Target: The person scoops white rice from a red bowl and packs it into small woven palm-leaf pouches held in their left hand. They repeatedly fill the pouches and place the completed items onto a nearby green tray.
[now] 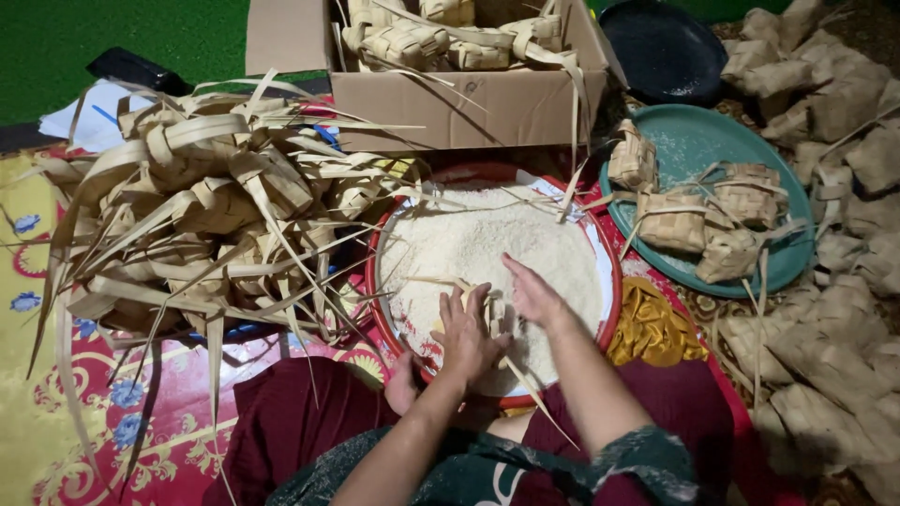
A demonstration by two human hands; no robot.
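Note:
A round red-rimmed basin (611, 281) full of white rice (473, 239) sits in front of me. My left hand (466, 330) is closed around a small woven palm-leaf pouch (495, 315) over the near part of the rice. Long leaf strips trail down from the pouch. My right hand (532, 292) lies flat on the rice right beside the pouch, fingers together and touching it.
A big heap of empty woven pouches (202, 211) lies to the left. A cardboard box (459, 98) with more pouches stands behind the basin. A teal plate (698, 150) holds several pouches at right, next to a dark pan (664, 47) and another pouch pile (834, 309).

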